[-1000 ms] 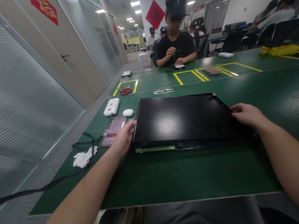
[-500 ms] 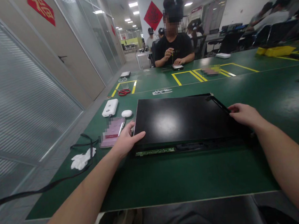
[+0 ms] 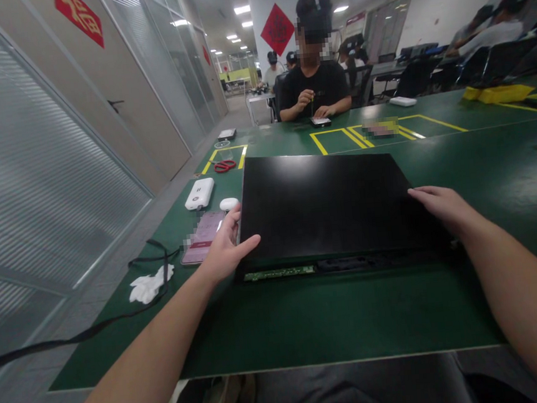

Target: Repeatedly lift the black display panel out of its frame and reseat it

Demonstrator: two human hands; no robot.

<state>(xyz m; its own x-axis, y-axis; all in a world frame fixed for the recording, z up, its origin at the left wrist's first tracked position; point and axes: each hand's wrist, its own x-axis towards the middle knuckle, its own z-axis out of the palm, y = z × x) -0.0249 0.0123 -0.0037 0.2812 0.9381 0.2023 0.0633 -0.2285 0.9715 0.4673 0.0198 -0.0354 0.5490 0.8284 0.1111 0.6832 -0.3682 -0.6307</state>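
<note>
So the flat black rectangular screen panel [image 3: 325,203] is sitting over the green desk [image 3: 354,319], its long axis running left to right between the two hands, neither one clearly nearer. The left hand [image 3: 225,249] is pinching the left edge, thumb lying over the front. The right hand [image 3: 443,208] is touching the right edge, but I can't tell if its fingers are pinching. A narrow green circuit board [image 3: 279,274] is peeking out along the near edge.
</note>
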